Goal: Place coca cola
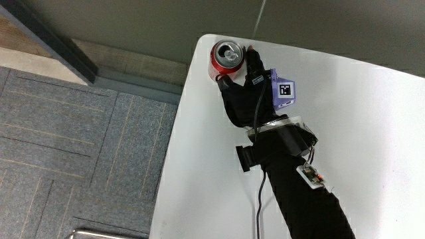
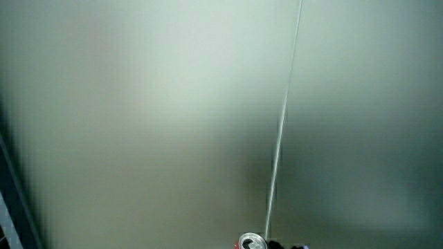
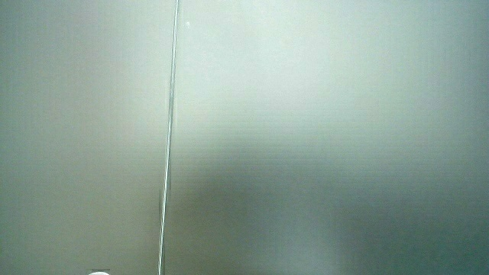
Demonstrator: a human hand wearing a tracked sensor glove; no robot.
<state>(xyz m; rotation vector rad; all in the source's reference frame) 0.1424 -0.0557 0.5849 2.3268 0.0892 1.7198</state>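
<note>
Can (image 1: 226, 59): red body, silver top with an open tab hole, upright at the corner of the white table (image 1: 372, 119). No brand lettering is legible. The hand (image 1: 249, 89) grips the can's side, fingers curled around it. A patterned cube (image 1: 284, 91) sits on the glove's back. Both side views show mostly pale wall; a side view catches the can's top (image 2: 252, 241).

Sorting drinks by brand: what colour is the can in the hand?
Red, with a silver top; the can shows best in the main view.
</note>
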